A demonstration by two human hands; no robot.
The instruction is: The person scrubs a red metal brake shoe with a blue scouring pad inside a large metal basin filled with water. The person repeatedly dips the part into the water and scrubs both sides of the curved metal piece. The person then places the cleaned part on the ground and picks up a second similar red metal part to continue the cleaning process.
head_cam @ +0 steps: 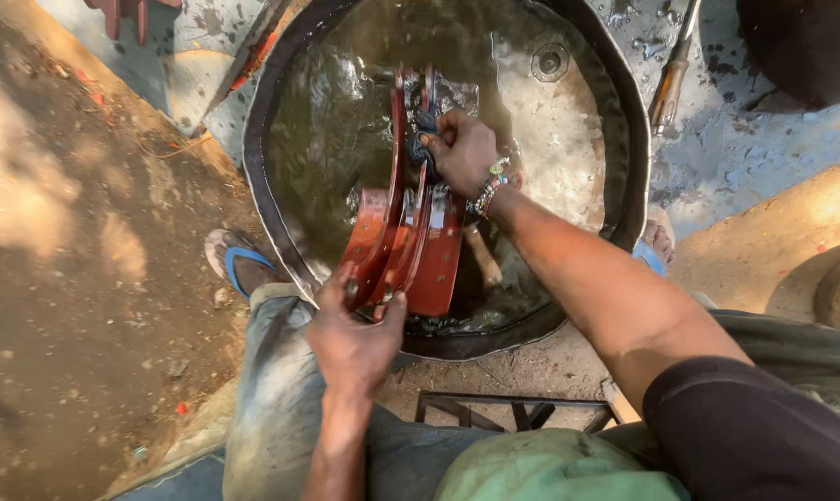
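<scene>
Left hand: your left hand (pixel 353 341) is closed around the near end of the red curved metal part (pixel 403 243), thumb on one side and fingers on the other, at the basin's near rim.
Right hand: your right hand (pixel 463 151) reaches across the basin and its fingers are pinched together on a small dark piece (pixel 421 148) at the upper stretch of the red part; what that piece is cannot be told.
Red part: it looks like a pair of arched steel shoes with flat webs, painted red, standing on edge and running from your left hand up toward the middle of the basin. Its far end sits in the liquid; the near end is lifted clear.
Basin: a wide, round, dark metal basin (pixel 624 111) holds murky, brownish liquid that glints in the sun. A round bung fitting (pixel 550 62) shows on its bottom at the far right.
Wrist: a beaded bracelet (pixel 487 193) sits on your right wrist.
Around you: a foot in a blue-strapped sandal (pixel 239 263) rests on the dirt left of the basin. A long metal tool (pixel 672 74) lies on wet concrete to the upper right, well apart from both hands.
</scene>
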